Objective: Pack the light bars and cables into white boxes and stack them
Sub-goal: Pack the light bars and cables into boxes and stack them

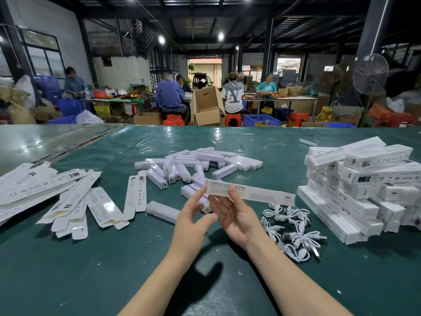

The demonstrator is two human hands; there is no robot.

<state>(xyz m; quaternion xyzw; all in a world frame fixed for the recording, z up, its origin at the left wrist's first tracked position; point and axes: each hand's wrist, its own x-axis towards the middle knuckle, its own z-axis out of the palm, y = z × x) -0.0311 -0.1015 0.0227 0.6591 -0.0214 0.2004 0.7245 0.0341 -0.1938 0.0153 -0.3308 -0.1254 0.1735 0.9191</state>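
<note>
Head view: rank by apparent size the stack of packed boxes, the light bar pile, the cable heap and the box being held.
1. stack of packed boxes
2. light bar pile
3. cable heap
4. held box: longer but far slimmer, so these two are close.

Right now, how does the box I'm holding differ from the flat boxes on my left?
The held box is off the table, pinched in your right hand; the flat boxes lie on it. The held box is single; the flat boxes form a loose overlapping pile. The held box shows its lamp title; several flat boxes show CE marks. Both are long, white cardboard.
</note>
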